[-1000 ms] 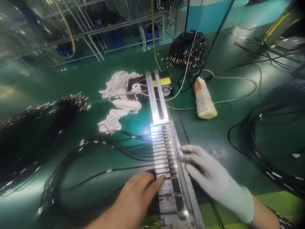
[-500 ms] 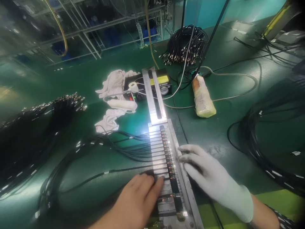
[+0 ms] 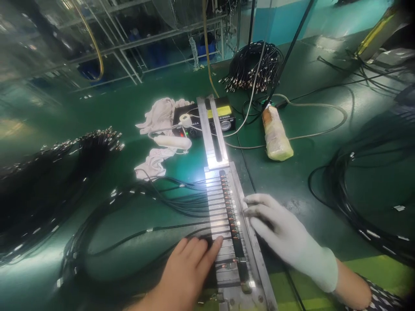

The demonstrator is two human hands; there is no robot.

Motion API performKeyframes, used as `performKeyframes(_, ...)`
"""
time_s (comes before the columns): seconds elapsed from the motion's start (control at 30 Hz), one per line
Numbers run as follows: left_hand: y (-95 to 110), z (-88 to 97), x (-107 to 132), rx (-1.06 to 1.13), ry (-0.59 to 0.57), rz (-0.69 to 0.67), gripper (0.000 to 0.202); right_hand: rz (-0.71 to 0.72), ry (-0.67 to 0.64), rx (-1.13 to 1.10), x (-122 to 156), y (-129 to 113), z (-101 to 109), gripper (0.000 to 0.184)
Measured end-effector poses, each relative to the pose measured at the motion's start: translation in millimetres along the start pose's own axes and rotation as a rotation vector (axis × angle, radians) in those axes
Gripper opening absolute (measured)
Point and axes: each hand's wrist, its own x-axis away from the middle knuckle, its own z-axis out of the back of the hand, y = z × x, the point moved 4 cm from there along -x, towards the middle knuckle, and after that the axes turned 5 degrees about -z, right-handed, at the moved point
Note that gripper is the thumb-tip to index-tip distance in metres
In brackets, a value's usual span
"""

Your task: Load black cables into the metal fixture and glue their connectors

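A long metal jig with rows of slots lies on the green bench, pointing away from me. Several black cables run into its slots from the left, and their stripped ends with small coloured wires line the dark channel. My bare left hand is at the jig's left edge, fingers curled around a black cable and the foremost digit pressed on a slot. The grip itself is partly hidden. My right hand, in a white glove, rests its outstretched fingertips against the jig's right rail.
Behind the jig stand a black control box, crumpled white cloths and a wrapped block. Cable bundles lie at left, right and back. A pale hose loops across the bench.
The view has shifted slightly. Both hands keep nearly the same places on the jig; the foremost digit of my left hand lies a little farther up along the slots.
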Motion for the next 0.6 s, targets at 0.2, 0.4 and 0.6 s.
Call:
performKeyframes(0.2,-2,0.5,1,0.052,-0.015,0.051,0.044,-0.032,-0.021,0.028,6,1,-2,0.022)
performKeyframes(0.4,-2,2.6,4,0.078,0.018,0.087,0.043,-0.045,-0.01,0.051,16,1,-4,0.02)
performKeyframes(0.6,0,10.3,-3,-0.034,-0.016,0.016,0.046,-0.017,0.052,0.065,12,-3,-2,0.02)
